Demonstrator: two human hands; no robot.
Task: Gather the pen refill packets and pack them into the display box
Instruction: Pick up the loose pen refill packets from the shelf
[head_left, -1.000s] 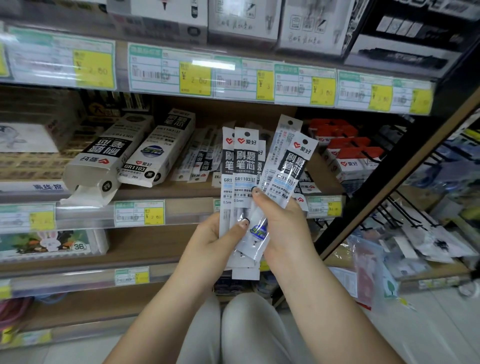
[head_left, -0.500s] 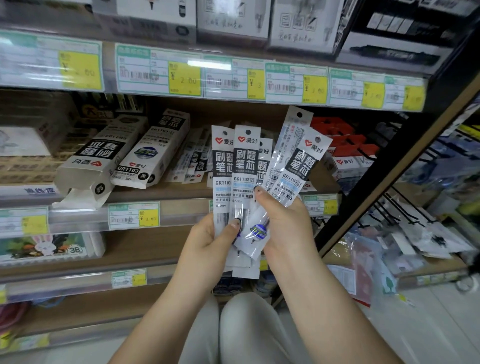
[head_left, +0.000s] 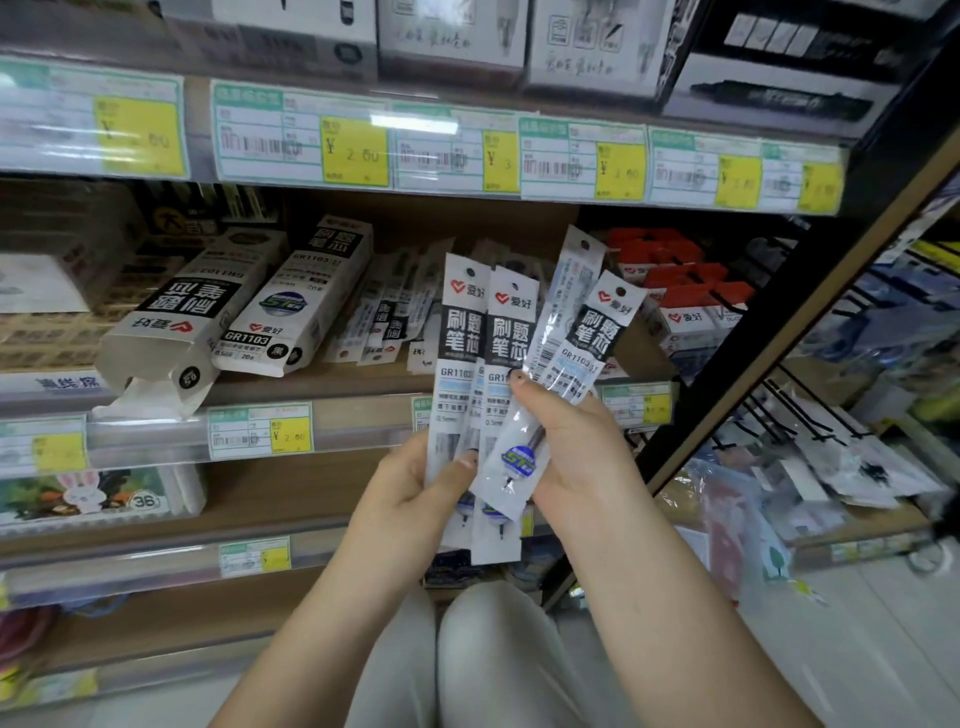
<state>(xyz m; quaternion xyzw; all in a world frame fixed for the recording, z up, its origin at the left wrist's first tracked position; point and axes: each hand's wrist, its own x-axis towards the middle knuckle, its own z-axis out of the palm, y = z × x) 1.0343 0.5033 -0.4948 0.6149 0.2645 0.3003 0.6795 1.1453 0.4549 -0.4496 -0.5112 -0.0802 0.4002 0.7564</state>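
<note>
Shop shelving of pale wood (head_left: 322, 384) fills the view, its front rails carrying white, green and yellow price labels (head_left: 353, 150). On the middle shelf lies an open white and black cardboard display box (head_left: 171, 322), its mouth towards the camera and its flap hanging over the shelf edge. A second, closed box of the same kind (head_left: 306, 296) lies just beside it on the right. Further right, loose clear plastic refill packets (head_left: 384, 312) lie scattered on the same shelf, and red-topped white cartons (head_left: 680, 280) are stacked beyond them.

In front of the shelf, the left hand (head_left: 415, 493) grips two upright pen refill packets with black and white header cards (head_left: 462, 332), thumb pressed on their fronts. The right hand (head_left: 571, 447) pinches two more tilted packets (head_left: 587, 332), fanned out to the right, which overlap the upright pair low down. All four are held well apart from the open box.
</note>
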